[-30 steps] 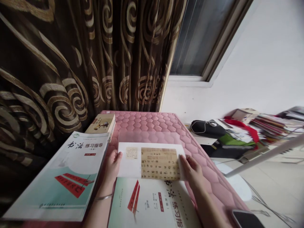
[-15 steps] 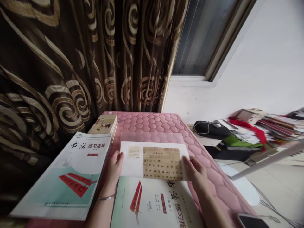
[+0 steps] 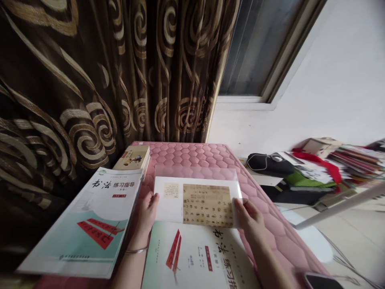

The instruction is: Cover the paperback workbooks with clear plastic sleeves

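Observation:
A calligraphy workbook lies in front of me, its front cover folded back toward the far side. The cover's inner side shows a tan picture of old handwriting. A clear plastic book cover reaches past its far and right edges. My left hand is closed at the left edge, thumb on top. At the right edge my right hand pinches the clear plastic and the workbook cover between thumb and fingers. The fingers beneath are hidden on both sides.
Left of my arm lies a stack of similar workbooks, with smaller tan books behind it. All rest on a pink quilted surface. A dark phone-like object is at its near right. Papers and bags lie beyond. A patterned curtain hangs behind.
The folded-back cover and its clear plastic have risen slightly, and more plastic shows at the right corner. Both hands keep their places on the edges. The view has shifted a little.

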The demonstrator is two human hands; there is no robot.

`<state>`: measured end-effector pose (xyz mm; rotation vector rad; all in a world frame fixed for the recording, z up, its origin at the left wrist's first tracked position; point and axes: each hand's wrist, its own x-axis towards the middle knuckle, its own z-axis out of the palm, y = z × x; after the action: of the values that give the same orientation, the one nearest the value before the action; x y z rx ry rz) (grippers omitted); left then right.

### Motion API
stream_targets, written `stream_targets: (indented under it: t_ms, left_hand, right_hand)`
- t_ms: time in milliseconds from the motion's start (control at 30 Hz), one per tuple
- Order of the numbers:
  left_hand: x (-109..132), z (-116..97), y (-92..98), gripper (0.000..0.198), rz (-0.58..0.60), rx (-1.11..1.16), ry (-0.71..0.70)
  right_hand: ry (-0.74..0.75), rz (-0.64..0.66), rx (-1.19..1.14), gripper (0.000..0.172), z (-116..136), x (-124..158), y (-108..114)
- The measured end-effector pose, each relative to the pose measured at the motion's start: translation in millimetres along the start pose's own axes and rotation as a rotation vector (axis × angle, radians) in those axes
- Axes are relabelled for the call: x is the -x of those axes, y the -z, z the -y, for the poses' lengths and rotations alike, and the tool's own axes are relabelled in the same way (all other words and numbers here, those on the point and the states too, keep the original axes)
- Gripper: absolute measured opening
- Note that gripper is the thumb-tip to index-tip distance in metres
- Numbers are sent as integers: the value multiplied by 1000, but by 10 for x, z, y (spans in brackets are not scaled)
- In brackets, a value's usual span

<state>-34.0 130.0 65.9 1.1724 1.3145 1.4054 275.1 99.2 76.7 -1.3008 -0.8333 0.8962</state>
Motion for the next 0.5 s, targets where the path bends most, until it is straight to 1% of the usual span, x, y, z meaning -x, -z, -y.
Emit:
stream_targets:
  t_ms: [67, 233, 333, 400, 500]
  left_hand:
    - [0, 8, 7, 40, 1, -12, -4]
    - [17, -19, 23, 37, 32, 67, 14]
    - [15, -13, 13, 40, 29, 36, -4]
    - [8, 0, 4, 42, 5, 2, -16]
    - [5, 5, 0, 44, -9, -22, -17]
  right_hand:
    - [23, -19, -6, 41, -10, -4, -10]
    - [77, -48, 16, 44, -94, -70, 2]
    - [60, -3, 13, 41, -99, -80, 51]
    - [34, 45, 14, 37, -86, -73, 83]
    - [12, 74, 32, 37, -80, -68, 102]
